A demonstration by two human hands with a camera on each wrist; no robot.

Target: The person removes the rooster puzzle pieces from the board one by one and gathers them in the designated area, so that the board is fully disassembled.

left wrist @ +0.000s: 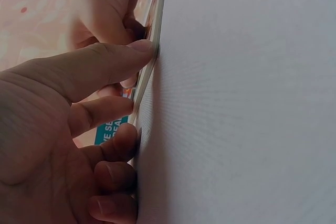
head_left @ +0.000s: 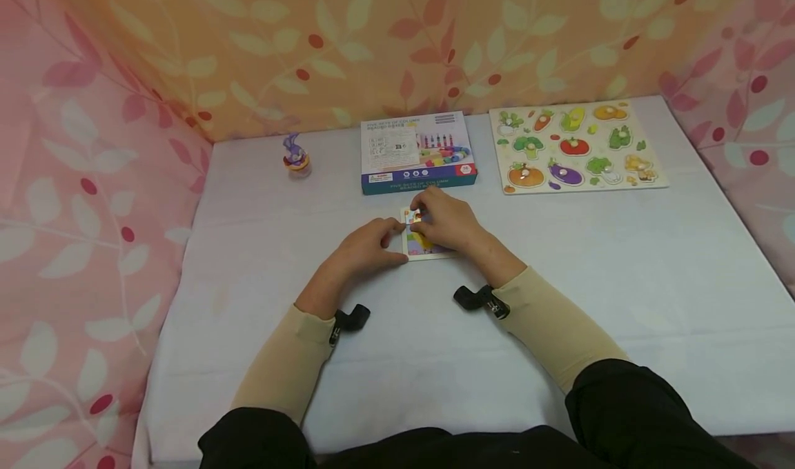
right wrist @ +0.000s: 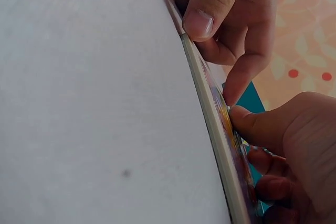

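A small picture puzzle board (head_left: 424,244) with a pale border lies flat on the white cloth, showing yellow, green and purple artwork. At its left side is my left hand (head_left: 365,247); the thumb sits on the near corner and the index finger reaches onto the picture, while the other fingers curl against the cloth. From the right, my right hand (head_left: 452,221) arches over the board with thumb and index finger pinching at a puzzle piece near the upper left, mostly hidden by the fingers. The right wrist view shows the board's edge (right wrist: 210,114) and both hands at it.
Behind the board stands a flat boxed set (head_left: 416,155) with a blue-green side. A wooden vegetable puzzle (head_left: 574,148) lies at the back right. At the back left is a small purple figure (head_left: 297,157) on a round base. Patterned curtains (head_left: 397,41) enclose the table.
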